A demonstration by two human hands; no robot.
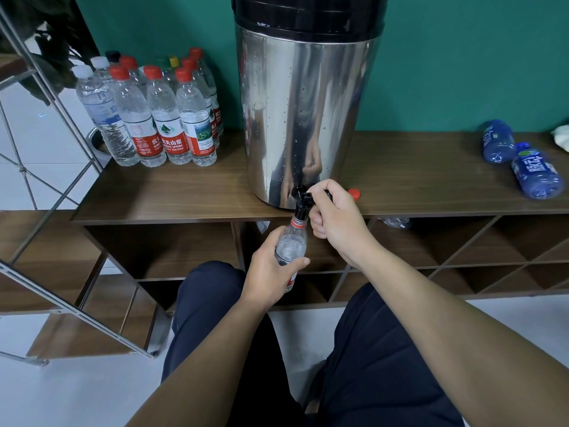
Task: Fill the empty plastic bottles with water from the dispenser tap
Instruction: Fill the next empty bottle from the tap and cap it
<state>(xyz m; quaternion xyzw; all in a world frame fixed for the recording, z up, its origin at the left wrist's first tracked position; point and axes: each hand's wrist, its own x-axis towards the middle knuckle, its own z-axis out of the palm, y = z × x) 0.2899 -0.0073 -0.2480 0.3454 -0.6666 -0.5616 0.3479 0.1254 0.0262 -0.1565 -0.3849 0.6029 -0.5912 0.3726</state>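
Bottle point(291, 248) gripped in left hand point(268, 272) under tap point(303, 200), part-filled; right hand point(335, 217) clutched lever. Blue bottles point(520, 161) on tabletop point(184, 192) prob. still empty.

I count one steel dispenser point(303, 118) at the upper middle of the frame, with one black tap point(301, 197) at its base and one loose red cap point(354, 194) just right of it. At the upper left I make out eleven capped bottles point(160, 118) clustered together, though the back ones overlap, so I may be off. Two blue bottles point(520, 161) lie at the right edge, one open bottle point(291, 246) sits under the tap, and I see two hands.
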